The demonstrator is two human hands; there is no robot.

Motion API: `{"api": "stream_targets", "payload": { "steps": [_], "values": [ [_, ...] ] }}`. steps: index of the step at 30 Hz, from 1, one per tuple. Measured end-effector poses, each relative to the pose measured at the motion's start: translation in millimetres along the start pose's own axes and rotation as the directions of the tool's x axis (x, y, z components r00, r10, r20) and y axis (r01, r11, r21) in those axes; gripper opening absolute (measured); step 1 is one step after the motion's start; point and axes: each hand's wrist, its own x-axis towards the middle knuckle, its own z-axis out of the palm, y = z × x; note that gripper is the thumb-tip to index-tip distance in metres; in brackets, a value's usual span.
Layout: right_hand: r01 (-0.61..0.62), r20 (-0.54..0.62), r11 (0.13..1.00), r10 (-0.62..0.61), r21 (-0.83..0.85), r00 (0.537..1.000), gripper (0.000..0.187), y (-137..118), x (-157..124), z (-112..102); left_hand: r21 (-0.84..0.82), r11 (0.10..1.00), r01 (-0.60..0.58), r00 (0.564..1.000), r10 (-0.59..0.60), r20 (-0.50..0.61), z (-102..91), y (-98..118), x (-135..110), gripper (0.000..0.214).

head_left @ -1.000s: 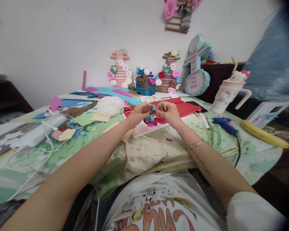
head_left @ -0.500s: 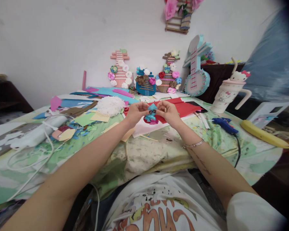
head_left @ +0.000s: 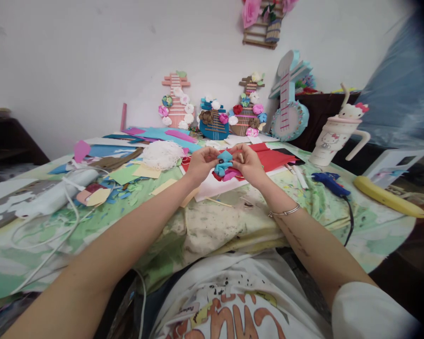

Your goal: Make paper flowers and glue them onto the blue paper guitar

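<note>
Both hands meet over the middle of the table. My left hand (head_left: pixel 201 163) and my right hand (head_left: pixel 246 163) pinch a small blue foam piece (head_left: pixel 223 162) between their fingertips, curling it into a roll. A small dark clip or bead sits on the blue piece. Just under it lie a pink foam scrap (head_left: pixel 230 175) and red foam sheets (head_left: pixel 270 159). A silver bracelet circles my right wrist.
A white yarn ball (head_left: pixel 162 155) lies left of my hands, amid foam scraps and a white cable (head_left: pixel 70 202). A blue glue gun (head_left: pixel 329 183), a cat-themed tumbler (head_left: pixel 334 136) and a banana (head_left: pixel 387 197) sit to the right. Several decorated guitar-shaped crafts (head_left: pixel 212 120) lean against the wall.
The hands have risen slightly and turned the blue piece, which now looks more rolled up. The pink scrap has stayed below it.
</note>
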Motion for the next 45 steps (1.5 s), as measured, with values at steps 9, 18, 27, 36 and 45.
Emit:
{"api": "stream_targets", "payload": {
  "steps": [9, 18, 27, 36, 45],
  "values": [
    [0.064, 0.017, 0.963, -0.061, -0.261, 0.998, 0.028, 9, -2, -2, 0.010, 0.999, 0.051, 0.992, -0.052, 0.114, -5.2, 1, -1, 0.032],
    [0.087, 0.009, 0.668, -0.119, -0.739, 0.993, 0.023, -9, -7, -5, 0.051, 0.993, 0.105, 0.991, -0.108, 0.080, -7.7, 2, -1, 0.030],
    [0.154, 0.111, 0.389, -0.130, -0.908, 0.985, 0.043, -7, -10, 3, 0.089, 0.988, 0.122, 0.985, -0.132, 0.115, -4.7, 7, -4, 0.023],
    [0.196, 0.099, 0.576, -0.195, -0.794, 0.976, 0.036, -6, -8, 2, 0.029, 0.987, 0.157, 0.984, -0.159, 0.083, -4.4, 5, -3, 0.025],
    [0.195, 0.064, 0.587, -0.236, -0.786, 0.970, 0.030, -4, -8, 5, -0.147, 0.966, 0.213, 0.976, -0.203, 0.081, -4.2, 4, -2, 0.025]
  ]
}}
